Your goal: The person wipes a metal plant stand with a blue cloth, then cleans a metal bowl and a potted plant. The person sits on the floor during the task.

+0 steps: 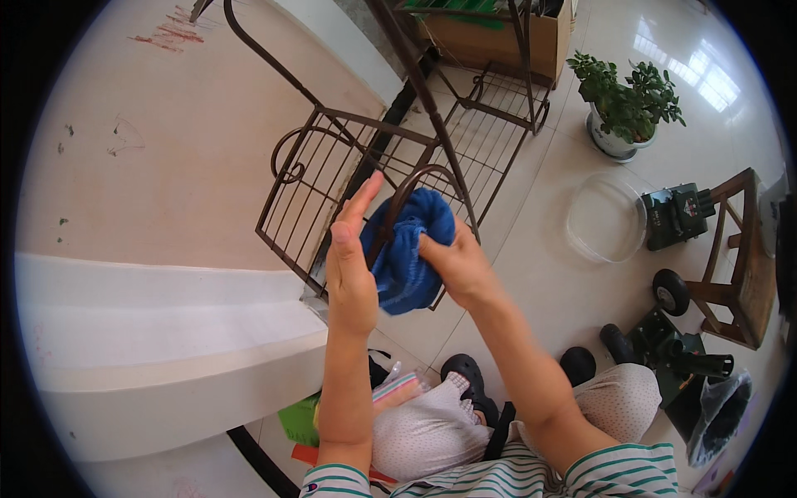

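A dark brown metal rack (377, 127) with wire-grid shelves stands before me against the wall. Bunched blue cloth (408, 274) wraps around its curved bar (429, 168). My right hand (461, 264) grips the cloth from the right, thumb pressed on top of it. On the other side, my left hand (352, 274) is held upright with straight fingers and its palm towards the cloth. It seems to hold nothing; whether the palm touches the cloth or bar cannot be told.
Left is a white ledge (187, 367) under a marked wall. A cardboard box (485, 40) stands behind the rack. To the right are a potted plant (629, 106), a clear round plastic container (571, 218), dark green metal parts (675, 215), a small wheel (671, 292) and a wooden chair (744, 292).
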Available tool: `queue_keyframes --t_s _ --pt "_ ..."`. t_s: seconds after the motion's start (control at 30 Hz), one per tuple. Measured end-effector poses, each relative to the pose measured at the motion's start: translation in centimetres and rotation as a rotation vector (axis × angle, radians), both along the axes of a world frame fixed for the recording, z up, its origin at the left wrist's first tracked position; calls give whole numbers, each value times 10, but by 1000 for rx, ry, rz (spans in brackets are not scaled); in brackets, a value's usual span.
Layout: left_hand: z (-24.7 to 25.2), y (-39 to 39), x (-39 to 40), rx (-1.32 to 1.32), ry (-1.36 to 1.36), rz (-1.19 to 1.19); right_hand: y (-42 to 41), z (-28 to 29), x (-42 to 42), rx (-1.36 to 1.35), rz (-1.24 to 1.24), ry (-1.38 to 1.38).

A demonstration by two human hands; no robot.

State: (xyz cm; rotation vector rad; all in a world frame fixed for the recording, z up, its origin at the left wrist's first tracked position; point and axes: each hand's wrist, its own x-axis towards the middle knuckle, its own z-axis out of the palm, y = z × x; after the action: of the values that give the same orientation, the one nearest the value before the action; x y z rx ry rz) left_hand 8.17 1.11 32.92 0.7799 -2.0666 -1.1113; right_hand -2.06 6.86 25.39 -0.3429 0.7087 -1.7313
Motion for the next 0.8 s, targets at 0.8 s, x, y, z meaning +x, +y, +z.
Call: queue_keyframes --t_s 0.8 --pt "-2 2 -4 -267 -135 77 -7 8 22 61 -78 -424"
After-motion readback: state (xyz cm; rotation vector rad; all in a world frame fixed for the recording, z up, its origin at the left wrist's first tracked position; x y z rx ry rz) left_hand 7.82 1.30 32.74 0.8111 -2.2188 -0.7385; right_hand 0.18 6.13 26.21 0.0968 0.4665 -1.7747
